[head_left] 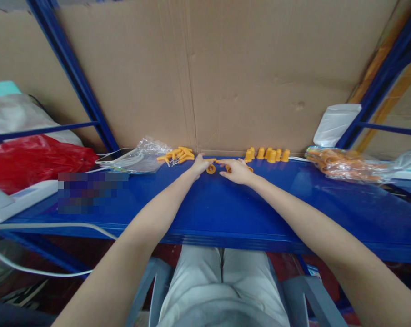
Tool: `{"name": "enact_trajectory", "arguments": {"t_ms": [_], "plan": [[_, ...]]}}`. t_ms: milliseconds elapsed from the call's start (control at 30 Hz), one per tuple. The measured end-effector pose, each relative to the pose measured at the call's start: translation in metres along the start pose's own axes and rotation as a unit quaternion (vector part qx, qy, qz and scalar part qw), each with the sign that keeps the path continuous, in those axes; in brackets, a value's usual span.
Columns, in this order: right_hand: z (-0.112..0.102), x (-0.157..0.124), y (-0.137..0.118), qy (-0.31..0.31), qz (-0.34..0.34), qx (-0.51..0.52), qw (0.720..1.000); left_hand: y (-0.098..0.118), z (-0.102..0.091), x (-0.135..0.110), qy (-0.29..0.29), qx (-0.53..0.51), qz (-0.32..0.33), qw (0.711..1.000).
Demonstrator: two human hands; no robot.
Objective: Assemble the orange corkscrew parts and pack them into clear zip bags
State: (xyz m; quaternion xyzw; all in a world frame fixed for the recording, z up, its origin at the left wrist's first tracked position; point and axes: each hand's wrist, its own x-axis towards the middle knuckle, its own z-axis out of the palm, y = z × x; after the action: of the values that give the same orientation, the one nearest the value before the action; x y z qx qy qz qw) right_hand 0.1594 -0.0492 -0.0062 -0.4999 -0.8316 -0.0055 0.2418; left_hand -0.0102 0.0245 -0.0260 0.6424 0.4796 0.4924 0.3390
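Both my hands reach to the back of a blue shelf (226,204). My left hand (200,165) pinches a small orange plastic piece (211,169) with its fingers closed round it. My right hand (237,170) has its fingers curled on another orange piece (228,169), its forefinger pointing left toward the other hand. The two hands almost touch. A pile of curved orange pieces (178,155) lies just left of them, and a row of several upright orange caps (267,154) stands just right, against the cardboard wall.
A clear plastic bag (144,156) and a phone (114,156) lie at the left, beyond them a red bag (31,161). A bag of orange parts (342,164) and a white packet (335,123) sit at the right. Cardboard (226,68) backs the shelf. White cables (38,225) run at the left.
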Motion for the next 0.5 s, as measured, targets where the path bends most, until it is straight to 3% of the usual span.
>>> {"name": "enact_trajectory", "arguments": {"t_ms": [100,300,400,500], "plan": [[-0.011,0.002,0.014,0.022,0.023,-0.025,0.999,0.007,-0.002,-0.004,0.033,0.080,-0.023,0.996],[-0.022,0.007,0.062,0.069,0.044,-0.007,0.997,0.014,-0.007,-0.006,-0.063,0.191,0.044,0.979],[-0.017,0.006,0.075,0.039,0.075,-0.003,0.996,0.013,-0.005,-0.008,-0.114,0.218,0.074,0.967],[-0.011,0.005,0.077,-0.026,0.086,0.015,0.996,0.011,-0.003,-0.010,-0.128,0.216,0.087,0.964]]}}
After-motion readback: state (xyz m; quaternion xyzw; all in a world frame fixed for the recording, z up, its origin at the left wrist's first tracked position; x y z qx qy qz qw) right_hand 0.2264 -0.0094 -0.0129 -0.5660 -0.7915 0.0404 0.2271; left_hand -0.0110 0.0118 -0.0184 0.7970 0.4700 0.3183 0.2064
